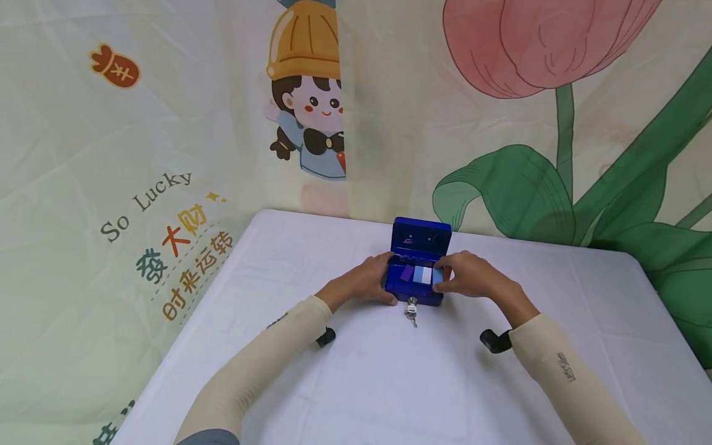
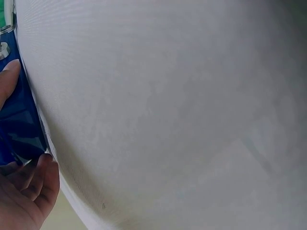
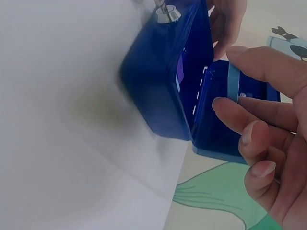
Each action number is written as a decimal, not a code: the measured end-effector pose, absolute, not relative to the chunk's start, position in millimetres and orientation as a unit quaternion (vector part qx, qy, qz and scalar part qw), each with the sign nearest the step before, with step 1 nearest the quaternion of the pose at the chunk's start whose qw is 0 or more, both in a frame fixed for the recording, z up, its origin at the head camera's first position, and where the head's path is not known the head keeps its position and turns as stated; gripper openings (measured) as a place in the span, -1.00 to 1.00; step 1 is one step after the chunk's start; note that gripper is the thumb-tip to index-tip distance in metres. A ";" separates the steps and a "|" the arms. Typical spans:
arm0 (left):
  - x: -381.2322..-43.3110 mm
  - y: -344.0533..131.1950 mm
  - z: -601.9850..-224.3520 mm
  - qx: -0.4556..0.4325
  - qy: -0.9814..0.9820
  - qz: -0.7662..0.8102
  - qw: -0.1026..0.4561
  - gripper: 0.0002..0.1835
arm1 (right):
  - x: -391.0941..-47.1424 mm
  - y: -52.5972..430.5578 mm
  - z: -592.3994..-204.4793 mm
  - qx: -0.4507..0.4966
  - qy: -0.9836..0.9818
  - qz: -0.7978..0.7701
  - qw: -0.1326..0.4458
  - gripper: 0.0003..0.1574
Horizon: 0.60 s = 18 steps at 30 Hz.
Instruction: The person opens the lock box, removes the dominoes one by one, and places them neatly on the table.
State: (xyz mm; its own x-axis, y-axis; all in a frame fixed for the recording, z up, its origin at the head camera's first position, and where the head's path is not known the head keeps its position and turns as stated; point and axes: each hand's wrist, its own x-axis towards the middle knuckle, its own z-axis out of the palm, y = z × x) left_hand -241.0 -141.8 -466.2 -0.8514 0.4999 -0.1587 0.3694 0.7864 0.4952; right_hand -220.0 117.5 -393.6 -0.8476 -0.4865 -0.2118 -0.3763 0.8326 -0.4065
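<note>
A small dark-blue cash box [image 1: 414, 295] stands on the table with its lid [image 1: 421, 237] raised. Keys [image 1: 412, 315] hang from the lock at its front. Inside lie a purple piece [image 1: 408, 272] and a light-blue and white block [image 1: 423, 275]. My left hand [image 1: 371, 279] grips the box's left side, thumb at the front and fingers farther back; the left wrist view catches this hand [image 2: 29, 191] at its edge. My right hand [image 1: 470, 275] is over the box's right end. Between thumb and fingertip it pinches a small light-blue block [image 3: 233, 82], seen edge-on in the right wrist view.
A white cloth covers the table [image 1: 389, 383]. Behind it hangs a printed curtain [image 1: 389, 123], close to the table's far edge. Dark wrist-camera mounts [image 1: 495, 341] stick out below both forearms.
</note>
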 end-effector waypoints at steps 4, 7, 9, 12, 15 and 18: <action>-240.7 -141.6 -464.8 0.234 0.934 0.229 0.141 0.28 | -220.1 123.7 -393.4 -0.227 0.944 -0.181 0.155 -0.36; -240.4 -141.5 -464.7 0.234 0.934 0.230 0.143 0.28 | -221.1 128.5 -393.7 -0.222 0.944 -0.185 0.156 -0.35; -240.3 -141.4 -464.8 0.233 0.934 0.230 0.143 0.28 | -222.0 131.6 -393.9 -0.221 0.944 -0.187 0.159 -0.34; -240.2 -141.1 -465.1 0.233 0.934 0.230 0.144 0.29 | -222.9 136.0 -395.2 -0.221 0.943 -0.189 0.163 -0.34; -239.9 -140.8 -464.7 0.231 0.935 0.229 0.143 0.29 | -223.1 140.6 -396.3 -0.224 0.942 -0.191 0.163 -0.37; -239.4 -140.5 -463.5 0.229 0.935 0.228 0.143 0.29 | -223.2 145.2 -396.2 -0.223 0.941 -0.195 0.162 -0.40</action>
